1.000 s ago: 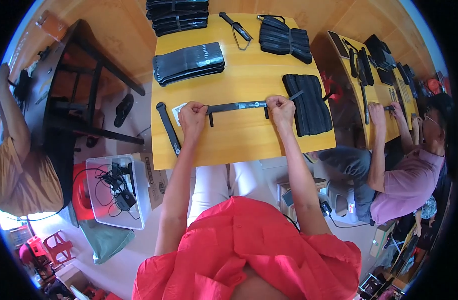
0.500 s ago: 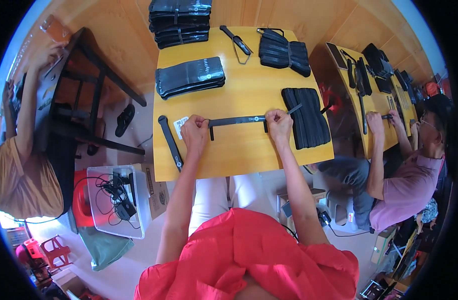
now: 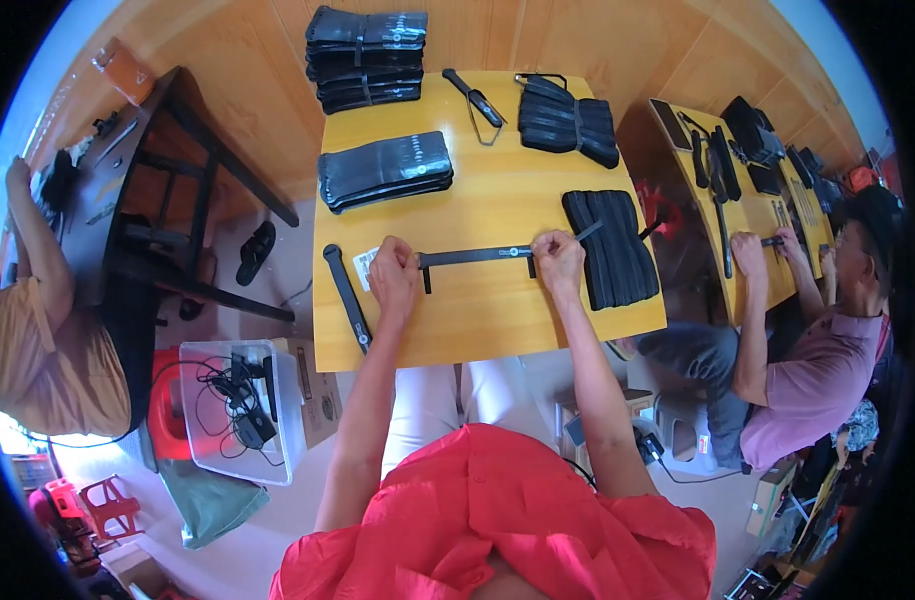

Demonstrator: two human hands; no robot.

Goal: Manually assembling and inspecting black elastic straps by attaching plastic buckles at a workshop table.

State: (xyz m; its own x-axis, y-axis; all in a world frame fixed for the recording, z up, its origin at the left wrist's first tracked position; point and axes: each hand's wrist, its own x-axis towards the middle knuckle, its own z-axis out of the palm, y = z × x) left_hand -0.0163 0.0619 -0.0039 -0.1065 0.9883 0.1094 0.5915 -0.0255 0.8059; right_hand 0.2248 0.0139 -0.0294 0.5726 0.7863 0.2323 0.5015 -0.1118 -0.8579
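Observation:
A long black strap [image 3: 475, 257] lies across the yellow table [image 3: 498, 320], stretched between both my hands. My left hand [image 3: 394, 279] grips its left end, next to a small white tag [image 3: 366, 268]. My right hand [image 3: 557, 262] pinches the right end, close to a row of black straps [image 3: 610, 247] laid side by side. Another black strap [image 3: 346, 297] lies loose left of my left hand.
Bundles of black straps [image 3: 385, 170] sit at the table's left, with stacks at the back [image 3: 366, 55] and back right [image 3: 568, 120]. Scissors [image 3: 475, 99] lie near the far edge. A person [image 3: 808, 370] works at the right table, another [image 3: 38, 340] at a dark table. A bin of cables [image 3: 240, 405] stands below left.
Both hands stay on the strap. The view has shifted slightly, and the person at the left has moved an arm.

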